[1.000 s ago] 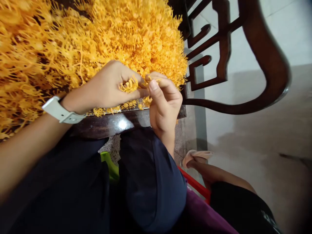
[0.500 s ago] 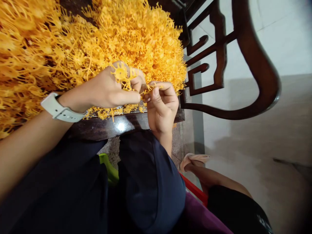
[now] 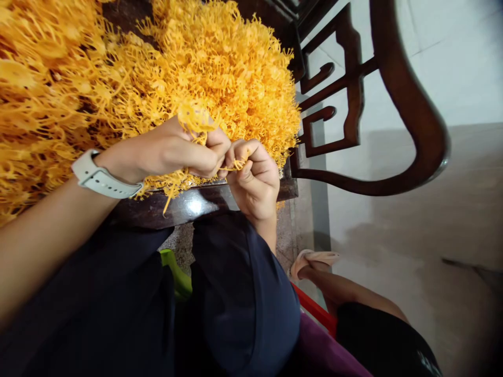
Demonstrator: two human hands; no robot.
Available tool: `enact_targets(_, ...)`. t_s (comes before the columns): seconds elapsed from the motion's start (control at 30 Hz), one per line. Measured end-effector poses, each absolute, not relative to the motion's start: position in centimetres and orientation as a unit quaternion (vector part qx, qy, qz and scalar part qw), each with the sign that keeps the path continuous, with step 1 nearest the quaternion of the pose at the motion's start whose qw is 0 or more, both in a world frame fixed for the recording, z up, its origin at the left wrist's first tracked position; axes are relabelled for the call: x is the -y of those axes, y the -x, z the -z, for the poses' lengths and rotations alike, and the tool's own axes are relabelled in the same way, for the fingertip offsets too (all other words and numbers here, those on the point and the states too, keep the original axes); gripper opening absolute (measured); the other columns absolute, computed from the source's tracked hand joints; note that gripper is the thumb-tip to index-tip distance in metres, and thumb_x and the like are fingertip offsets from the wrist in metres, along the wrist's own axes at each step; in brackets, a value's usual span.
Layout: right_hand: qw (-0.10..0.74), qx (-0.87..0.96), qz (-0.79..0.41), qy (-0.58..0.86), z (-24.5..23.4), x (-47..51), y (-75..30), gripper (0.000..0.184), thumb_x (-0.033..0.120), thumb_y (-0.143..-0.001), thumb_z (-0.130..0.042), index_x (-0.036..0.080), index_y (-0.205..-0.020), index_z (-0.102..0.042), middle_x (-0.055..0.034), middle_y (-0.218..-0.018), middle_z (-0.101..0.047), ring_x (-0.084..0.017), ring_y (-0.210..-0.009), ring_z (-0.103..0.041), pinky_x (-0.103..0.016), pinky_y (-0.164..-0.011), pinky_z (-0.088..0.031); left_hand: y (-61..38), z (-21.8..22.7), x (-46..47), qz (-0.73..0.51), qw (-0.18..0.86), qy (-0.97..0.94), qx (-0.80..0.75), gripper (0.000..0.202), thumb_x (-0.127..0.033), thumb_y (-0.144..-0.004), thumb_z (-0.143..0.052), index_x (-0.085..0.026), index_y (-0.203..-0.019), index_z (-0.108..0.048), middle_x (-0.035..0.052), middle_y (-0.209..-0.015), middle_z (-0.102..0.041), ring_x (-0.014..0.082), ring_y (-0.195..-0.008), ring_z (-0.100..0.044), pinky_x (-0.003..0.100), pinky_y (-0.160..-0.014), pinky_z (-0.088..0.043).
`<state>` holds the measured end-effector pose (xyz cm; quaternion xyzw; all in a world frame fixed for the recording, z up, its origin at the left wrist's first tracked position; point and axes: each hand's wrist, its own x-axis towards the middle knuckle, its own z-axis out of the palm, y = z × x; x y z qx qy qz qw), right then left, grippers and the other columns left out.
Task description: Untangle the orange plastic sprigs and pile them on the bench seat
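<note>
Fingers curled, my left hand [image 3: 176, 152] grips a yellow plastic flower piece [image 3: 194, 116], whose round part shows above the knuckles. My right hand [image 3: 255, 183] is at its right, almost touching, and pinches a thin branched yellow plastic flower piece [image 3: 239, 165] between thumb and forefinger. A fine yellow strand runs from that pinch toward my left fingertips; whether it joins the two pieces is hidden. Behind both hands rises a large heap of similar yellow plastic pieces [image 3: 236, 68], spidery with small discs. A pale watch strap [image 3: 104, 175] circles my left wrist.
The heap lies on a dark wooden bench [image 3: 173, 207] with a glossy front edge. A carved wooden armrest [image 3: 424, 131] curves out at the right. Another person's bare leg [image 3: 365, 288] is at the lower right, near a red edge [image 3: 316, 309]. Something green [image 3: 176, 275] shows below.
My right hand has shifted slightly left and down, closing in on my left hand. My left fingers have curled tighter, and the flower piece in them has turned.
</note>
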<state>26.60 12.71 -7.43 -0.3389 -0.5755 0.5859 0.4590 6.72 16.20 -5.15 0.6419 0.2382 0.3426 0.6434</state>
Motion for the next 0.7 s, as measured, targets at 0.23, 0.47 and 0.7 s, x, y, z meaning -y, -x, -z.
enact_targets(0.23,0.453,0.584,-0.589,0.327,7.9,-12.9,-26.6,0.04,0.06,-0.093,-0.07,0.026,-0.088,-0.051,-0.0017,-0.085,-0.052,-0.017,-0.072,-0.058,-0.036,-0.07,-0.056,-6.8,4.9,-16.2,-0.331,0.657,-0.632,-0.244,0.029,-0.02,-0.073,-0.064,-0.019,-0.052,-0.044,-0.0011,-0.052,-0.044,0.0102,-0.051,-0.042,0.029,-0.05,-0.033)
enact_targets(0.47,0.54,0.526,-0.537,0.379,8.8,-14.1,-28.0,0.04,0.068,-0.093,-0.064,0.03,-0.1,-0.053,-0.007,-0.099,-0.056,-0.025,-0.092,-0.061,-0.043,-0.077,-0.056,-6.0,4.1,-16.5,-0.438,0.733,-0.485,-0.191,0.043,-0.015,-0.072,-0.065,-0.021,-0.046,-0.031,-0.0058,-0.042,-0.026,0.0047,-0.043,-0.026,0.028,-0.05,-0.031)
enact_targets(0.7,0.541,0.51,-0.507,0.437,8.5,-13.8,-27.7,0.027,0.059,-0.1,-0.058,0.032,-0.105,-0.058,0.0001,-0.078,-0.048,-0.017,-0.064,-0.047,-0.033,-0.062,-0.047,-5.3,4.8,-17.6,-0.491,0.706,-0.466,-0.209,0.035,-0.022,-0.074,-0.075,-0.019,-0.047,-0.052,-0.0001,-0.044,-0.046,0.0105,-0.043,-0.045,0.035,-0.051,-0.034)
